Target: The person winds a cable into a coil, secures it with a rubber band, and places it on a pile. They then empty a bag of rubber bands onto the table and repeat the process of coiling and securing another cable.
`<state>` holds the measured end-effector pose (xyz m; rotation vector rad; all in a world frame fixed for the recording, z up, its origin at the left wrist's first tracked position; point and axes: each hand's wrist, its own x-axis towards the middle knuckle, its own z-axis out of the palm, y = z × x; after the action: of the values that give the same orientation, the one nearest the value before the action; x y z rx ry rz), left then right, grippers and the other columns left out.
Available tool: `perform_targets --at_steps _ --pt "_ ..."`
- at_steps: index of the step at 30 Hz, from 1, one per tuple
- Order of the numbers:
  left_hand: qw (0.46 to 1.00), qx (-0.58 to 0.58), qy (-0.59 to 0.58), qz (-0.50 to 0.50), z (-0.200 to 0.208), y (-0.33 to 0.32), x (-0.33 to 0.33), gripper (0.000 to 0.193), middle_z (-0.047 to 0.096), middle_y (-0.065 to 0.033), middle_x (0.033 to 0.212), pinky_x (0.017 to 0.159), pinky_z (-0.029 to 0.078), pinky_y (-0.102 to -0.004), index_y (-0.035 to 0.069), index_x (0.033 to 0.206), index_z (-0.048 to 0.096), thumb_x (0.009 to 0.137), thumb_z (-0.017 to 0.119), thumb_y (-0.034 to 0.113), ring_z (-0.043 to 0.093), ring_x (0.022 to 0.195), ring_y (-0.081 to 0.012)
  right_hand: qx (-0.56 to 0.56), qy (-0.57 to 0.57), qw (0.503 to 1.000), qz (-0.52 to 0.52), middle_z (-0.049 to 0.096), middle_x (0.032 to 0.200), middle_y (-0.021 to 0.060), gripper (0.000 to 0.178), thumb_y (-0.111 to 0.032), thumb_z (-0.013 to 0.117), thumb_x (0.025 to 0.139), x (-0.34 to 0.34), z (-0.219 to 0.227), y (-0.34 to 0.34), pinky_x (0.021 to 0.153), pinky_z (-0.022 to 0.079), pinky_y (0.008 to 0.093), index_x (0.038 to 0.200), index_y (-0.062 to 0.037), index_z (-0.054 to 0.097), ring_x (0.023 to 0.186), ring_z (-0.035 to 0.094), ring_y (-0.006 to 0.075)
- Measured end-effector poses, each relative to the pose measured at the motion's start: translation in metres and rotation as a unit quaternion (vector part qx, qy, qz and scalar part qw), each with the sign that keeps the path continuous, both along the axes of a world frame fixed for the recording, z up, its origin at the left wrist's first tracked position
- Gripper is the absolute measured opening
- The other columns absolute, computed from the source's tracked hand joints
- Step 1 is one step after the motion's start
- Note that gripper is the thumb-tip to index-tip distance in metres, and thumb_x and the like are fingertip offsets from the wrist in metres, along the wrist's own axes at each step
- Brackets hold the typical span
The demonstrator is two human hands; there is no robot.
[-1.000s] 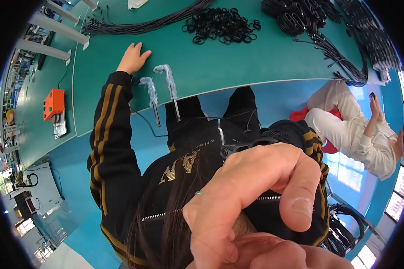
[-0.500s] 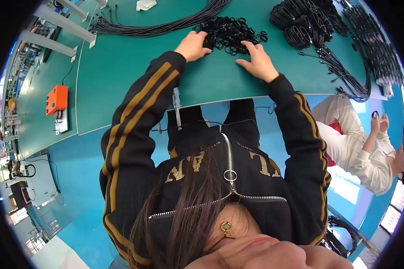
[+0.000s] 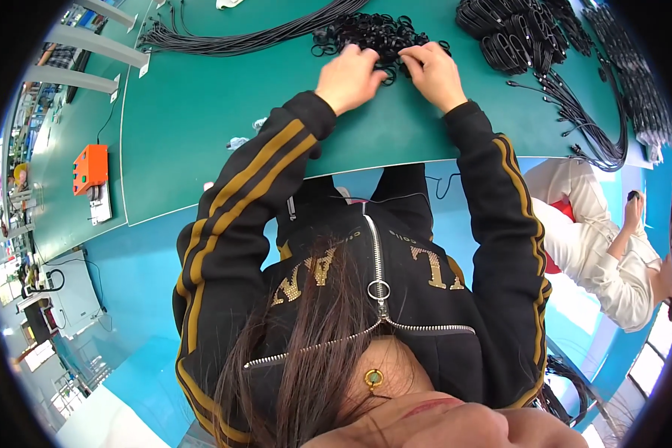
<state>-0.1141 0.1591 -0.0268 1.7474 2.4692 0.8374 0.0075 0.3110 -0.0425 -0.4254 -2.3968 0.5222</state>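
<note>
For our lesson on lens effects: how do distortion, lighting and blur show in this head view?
Head view: the green table's front edge bows under fisheye; a black vignette rings the frame; lighting is even, shadows soft; left hand and right hand on the black rings look sharp; the chin at the bottom is blurred.

Both your arms reach forward, sleeves black with gold stripes. Left hand (image 3: 349,77) and right hand (image 3: 434,73) close together, fingers curled, knuckles up.

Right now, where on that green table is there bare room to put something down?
The wide green table is bare between the long cable bundle, the near edge and the left hand. It is crowded around the black rings and the coiled cables beyond the right hand.
</note>
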Motion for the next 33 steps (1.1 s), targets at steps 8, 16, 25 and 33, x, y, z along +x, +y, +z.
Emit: perform_targets --at_steps 8,16,25,33 --pt "0.995 0.031 -0.093 -0.036 -0.009 0.006 -0.015 0.016 0.064 -0.0123 0.083 0.064 0.052 -0.0349 0.003 0.094 0.063 0.087 0.059 0.017 0.063 0.070 -0.0270 -0.134 0.010 0.990 0.035 0.063 0.078 0.0048 0.016 -0.010 0.063 0.083 0.003 0.002 -0.024 0.065 0.049 0.0294 0.098 -0.0087 0.066 0.067 0.059 0.0167" --pt "0.923 -0.032 -0.382 0.028 0.010 -0.014 -0.005 0.019 0.064 -0.0053 0.079 0.057 0.052 -0.0264 0.000 0.095 0.062 0.092 0.054 0.016 0.060 0.063 -0.0101 -0.240 -0.004 0.967 0.088 0.062 0.075 -0.0007 0.015 -0.011 0.062 0.087 -0.007 -0.015 -0.038 0.059 0.046 0.0220 0.100 -0.0033 0.061 0.063 0.053 0.0038" --pt "0.937 -0.019 -0.336 0.091 0.003 -0.026 -0.025 0.019 0.064 -0.0063 0.080 0.058 0.052 -0.0262 -0.001 0.098 0.062 0.091 0.052 0.014 0.061 0.064 -0.0111 -0.167 -0.007 0.984 0.058 0.062 0.072 0.0027 0.014 -0.009 0.062 0.083 -0.008 -0.015 -0.044 0.058 0.047 0.0233 0.097 -0.0049 0.062 0.059 0.054 0.0076" --pt "0.912 0.009 -0.409 0.006 -0.001 -0.024 -0.020 0.017 0.064 -0.0064 0.082 0.059 0.052 -0.0252 0.000 0.100 0.061 0.089 0.056 0.011 0.062 0.065 -0.0114 -0.117 0.022 0.988 0.101 0.063 0.077 0.0070 0.023 -0.008 0.059 0.080 -0.019 -0.016 -0.051 0.062 0.048 0.0275 0.102 -0.0065 0.065 0.064 0.057 0.0141"
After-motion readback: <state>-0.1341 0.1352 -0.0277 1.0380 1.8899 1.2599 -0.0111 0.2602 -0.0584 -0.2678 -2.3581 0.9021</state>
